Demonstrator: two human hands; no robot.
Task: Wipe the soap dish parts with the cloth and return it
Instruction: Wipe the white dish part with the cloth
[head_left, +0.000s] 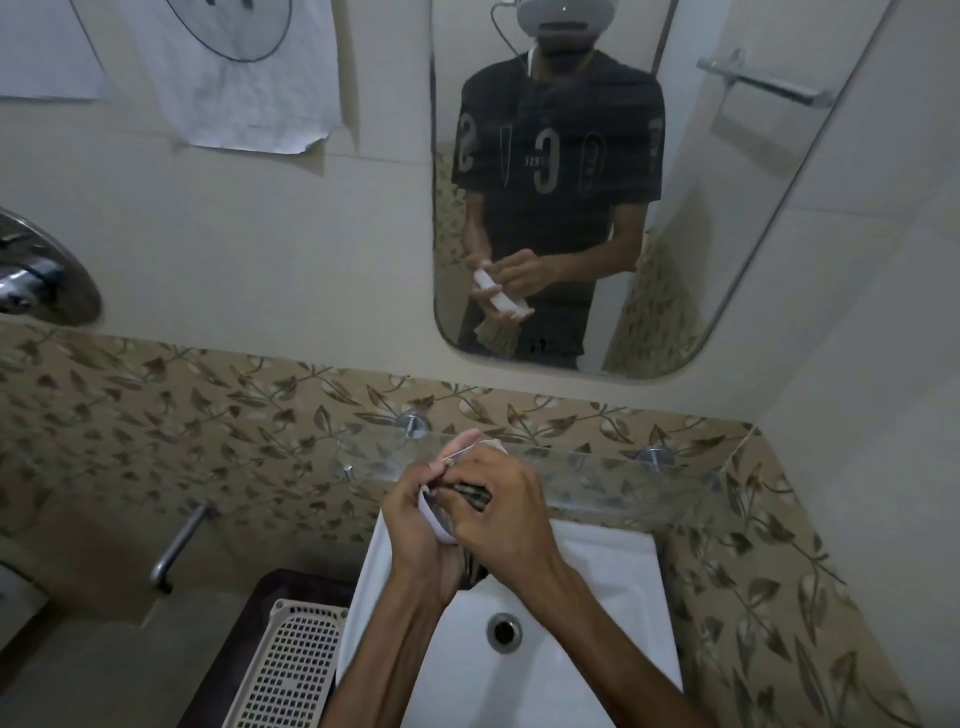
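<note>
Both forearms reaching up from bottom edge, meeting over white sink (597, 670), just below glass shelf (597, 470). Left hand (415, 525) curling around white soap dish part (435, 522), gripping its edge, thumb lying on top. Right hand (506, 512) lying knuckles up, fingers bent inward, pinching dark cloth (470, 494) against dish part; cloth tail hanging below palms, over basin. Wrists sitting close together, hands touching. Mirror (675, 218) reflecting same pose. Perforated white tray (291, 670) resting beside sink on left.
</note>
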